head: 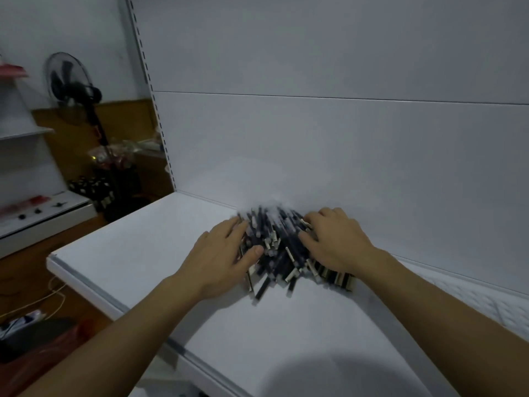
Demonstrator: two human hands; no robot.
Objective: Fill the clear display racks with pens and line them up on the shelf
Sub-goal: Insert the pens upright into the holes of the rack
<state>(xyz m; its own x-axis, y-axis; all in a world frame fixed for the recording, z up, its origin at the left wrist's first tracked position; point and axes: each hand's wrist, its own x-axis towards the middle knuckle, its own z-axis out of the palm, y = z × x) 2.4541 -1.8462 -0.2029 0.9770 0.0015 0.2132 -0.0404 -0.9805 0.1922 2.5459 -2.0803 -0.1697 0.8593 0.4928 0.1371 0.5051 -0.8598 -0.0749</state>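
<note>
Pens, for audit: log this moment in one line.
left hand touches heap of dark plastic pens; right hand touches it; on white shelf

Pens [274, 247] on shelf [148, 239], btwn hands.

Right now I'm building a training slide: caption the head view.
Left hand and right hand rest on a pile of dark pens on the white shelf.

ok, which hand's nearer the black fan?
Left. The left hand rests on the left side of the pen pile, toward the fan. The right hand is on the pile's right side, farther off.
</note>
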